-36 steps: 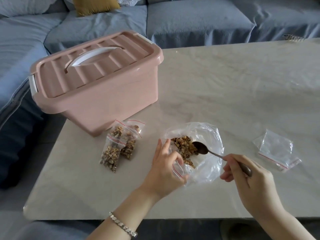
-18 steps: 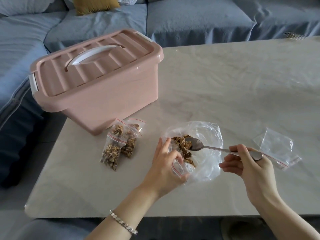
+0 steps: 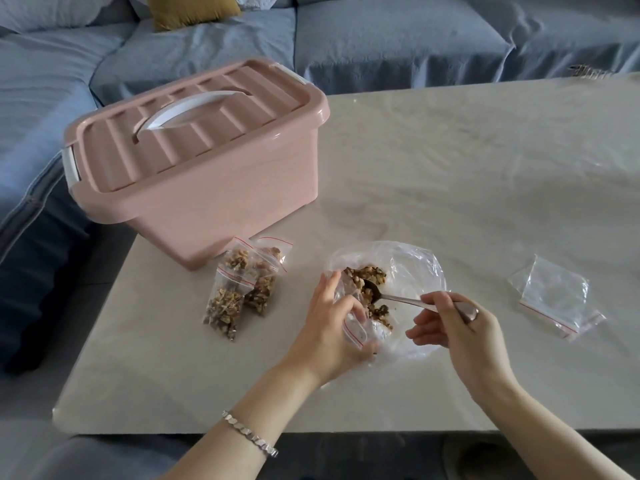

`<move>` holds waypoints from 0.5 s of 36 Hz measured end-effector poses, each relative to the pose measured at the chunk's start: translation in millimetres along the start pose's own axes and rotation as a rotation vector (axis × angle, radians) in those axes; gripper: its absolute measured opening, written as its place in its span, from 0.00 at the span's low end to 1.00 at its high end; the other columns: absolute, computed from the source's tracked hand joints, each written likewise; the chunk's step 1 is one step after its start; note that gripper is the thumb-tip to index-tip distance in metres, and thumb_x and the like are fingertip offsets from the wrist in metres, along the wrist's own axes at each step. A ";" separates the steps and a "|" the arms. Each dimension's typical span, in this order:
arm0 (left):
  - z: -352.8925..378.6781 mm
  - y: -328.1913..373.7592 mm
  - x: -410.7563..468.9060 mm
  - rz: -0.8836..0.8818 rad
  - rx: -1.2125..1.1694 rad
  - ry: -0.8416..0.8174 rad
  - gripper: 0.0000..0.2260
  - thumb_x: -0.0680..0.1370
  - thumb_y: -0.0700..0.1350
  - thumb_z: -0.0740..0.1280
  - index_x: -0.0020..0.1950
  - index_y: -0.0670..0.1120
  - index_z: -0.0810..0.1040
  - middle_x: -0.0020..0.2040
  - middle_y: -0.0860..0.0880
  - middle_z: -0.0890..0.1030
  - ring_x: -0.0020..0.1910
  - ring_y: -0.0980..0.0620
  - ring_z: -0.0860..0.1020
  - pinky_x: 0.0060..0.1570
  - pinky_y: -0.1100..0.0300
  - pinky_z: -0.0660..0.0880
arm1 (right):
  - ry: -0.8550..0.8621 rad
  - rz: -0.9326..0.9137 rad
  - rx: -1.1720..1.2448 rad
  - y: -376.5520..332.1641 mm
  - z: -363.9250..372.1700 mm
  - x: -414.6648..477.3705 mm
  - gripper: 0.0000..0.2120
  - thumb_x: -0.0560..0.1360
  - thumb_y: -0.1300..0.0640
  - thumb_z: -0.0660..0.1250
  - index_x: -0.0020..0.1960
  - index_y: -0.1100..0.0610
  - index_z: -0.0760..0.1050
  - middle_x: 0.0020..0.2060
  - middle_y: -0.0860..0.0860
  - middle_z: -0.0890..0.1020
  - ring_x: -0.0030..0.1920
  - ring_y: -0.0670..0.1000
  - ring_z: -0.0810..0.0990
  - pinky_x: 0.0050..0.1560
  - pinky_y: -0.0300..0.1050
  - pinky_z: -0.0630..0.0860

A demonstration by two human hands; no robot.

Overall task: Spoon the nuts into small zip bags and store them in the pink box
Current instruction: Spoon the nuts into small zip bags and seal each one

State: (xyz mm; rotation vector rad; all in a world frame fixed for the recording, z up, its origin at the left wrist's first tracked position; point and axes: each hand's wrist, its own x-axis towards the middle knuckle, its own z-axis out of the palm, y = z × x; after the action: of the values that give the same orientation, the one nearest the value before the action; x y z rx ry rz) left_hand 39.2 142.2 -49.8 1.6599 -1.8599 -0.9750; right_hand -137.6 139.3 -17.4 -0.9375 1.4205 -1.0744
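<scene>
Head view: spoon [image 3: 398,298] has swung from the nuts [image 3: 370,273] to the small zip bag [image 3: 355,332], near the tabletop [image 3: 450,168] front edge. Fingers of left hand [image 3: 325,330] pinch the bag open; fingers of right hand [image 3: 464,327] grip the spoon handle. Filling likely continues.

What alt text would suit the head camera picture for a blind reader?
A person's right hand holds a spoon in a clear bag of nuts while the left hand holds a small zip bag beside it. Filled zip bags lie by a closed pink box on the pale table; empty zip bags lie to the right.
</scene>
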 end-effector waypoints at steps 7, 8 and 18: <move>-7.2 -2.2 -9.1 0.070 0.009 0.151 0.13 0.68 0.51 0.74 0.43 0.50 0.71 0.71 0.57 0.54 0.75 0.54 0.46 0.62 0.80 0.41 | 0.078 0.118 0.238 -2.4 -19.0 0.2 0.12 0.79 0.59 0.59 0.43 0.64 0.77 0.26 0.54 0.79 0.27 0.53 0.81 0.27 0.39 0.78; -8.6 -1.0 -10.4 0.081 0.004 0.216 0.13 0.68 0.52 0.73 0.43 0.49 0.72 0.70 0.57 0.58 0.75 0.52 0.50 0.62 0.81 0.42 | 0.076 0.130 0.259 -2.7 -21.8 0.1 0.12 0.79 0.59 0.59 0.43 0.64 0.76 0.25 0.54 0.79 0.27 0.52 0.80 0.27 0.38 0.77; -36.0 31.4 0.1 0.022 -0.167 0.462 0.11 0.68 0.47 0.74 0.43 0.49 0.72 0.39 0.56 0.79 0.43 0.62 0.77 0.44 0.71 0.71 | 0.029 0.134 0.309 -31.3 -41.9 -4.6 0.13 0.79 0.58 0.56 0.43 0.63 0.75 0.23 0.53 0.78 0.22 0.48 0.77 0.23 0.34 0.74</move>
State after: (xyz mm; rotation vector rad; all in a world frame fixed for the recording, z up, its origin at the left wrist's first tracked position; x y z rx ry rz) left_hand 45.2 135.5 -2.9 1.5959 -1.4468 -0.6457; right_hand -179.0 139.8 14.8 -0.5995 1.2753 -1.1691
